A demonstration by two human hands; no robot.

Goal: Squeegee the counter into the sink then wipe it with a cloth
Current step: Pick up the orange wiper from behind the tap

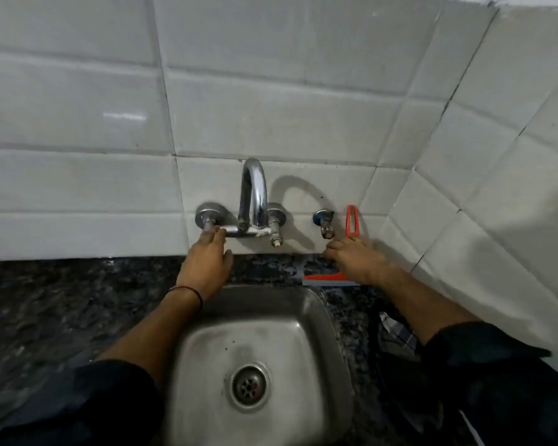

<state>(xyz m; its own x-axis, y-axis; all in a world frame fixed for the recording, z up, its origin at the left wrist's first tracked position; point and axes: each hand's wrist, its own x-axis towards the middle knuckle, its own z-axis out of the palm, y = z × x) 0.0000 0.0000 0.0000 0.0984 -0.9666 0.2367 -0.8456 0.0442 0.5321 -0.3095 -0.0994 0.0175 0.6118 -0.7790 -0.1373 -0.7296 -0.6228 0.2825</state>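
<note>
A red squeegee (351, 220) stands on the dark speckled counter (62, 300) behind the sink's right corner, its looped handle up against the tiled wall and its blade edge (322, 280) on the counter. My right hand (356, 262) is closed around its middle. My left hand (207, 262) reaches over the steel sink (258, 355), fingers on the left tap handle (208, 225) of the chrome faucet (255, 194). A checked cloth (397, 329) lies on the counter right of the sink, partly under my right arm.
White tiled walls meet in a corner at the right. A small separate tap (325, 225) juts from the wall beside the squeegee handle. The counter looks wet.
</note>
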